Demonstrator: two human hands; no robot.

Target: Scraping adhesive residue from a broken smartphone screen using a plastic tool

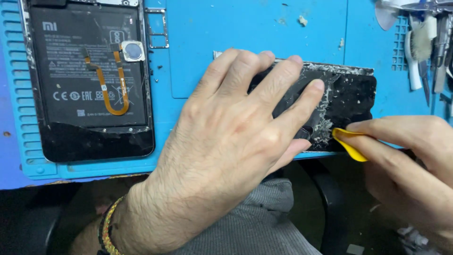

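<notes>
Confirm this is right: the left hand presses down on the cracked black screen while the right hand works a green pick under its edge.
Not quite: the pick is yellow, not green, as the head view shows. The rest holds: the left hand presses down on the cracked black screen while the right hand works the pick under its edge.

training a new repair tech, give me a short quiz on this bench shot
1. True or false: the left hand presses flat on the cracked screen panel.
2. Which tool does the right hand hold at the panel's edge? A) metal tweezers B) yellow plastic pick C) screwdriver
3. Fill in: the opened phone with its orange flex cable lies to the ____ of the cracked panel on the blue mat.

Key: 1 true; 2 B; 3 left
</notes>
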